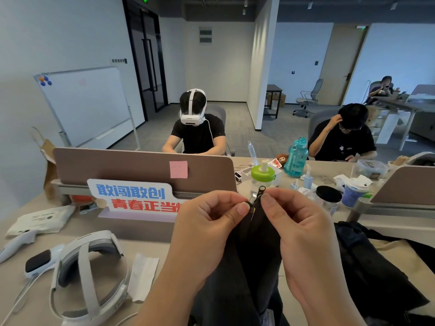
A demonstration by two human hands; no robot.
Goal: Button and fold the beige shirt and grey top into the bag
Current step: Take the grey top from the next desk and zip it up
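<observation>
A dark grey top [249, 260] hangs between my two hands, raised above the desk in the lower middle of the head view. My left hand [207, 227] pinches its upper edge on the left with thumb and forefinger. My right hand [299, 229] pinches the edge on the right, just below a small dark zipper pull [261, 190] that sticks up between the fingertips. More dark cloth [376, 274] lies spread on the desk to the right, over a strip of beige fabric [390, 245]. No bag can be made out for certain.
A white headset [89, 276] and a controller [16, 243] lie at the lower left, with folded tissue [143, 278] beside them. Behind my hands stand a sign [134, 198], a brown divider [141, 168], a green-lidded bottle [262, 175], a jar [328, 198] and a cup [353, 191]. Two people sit opposite.
</observation>
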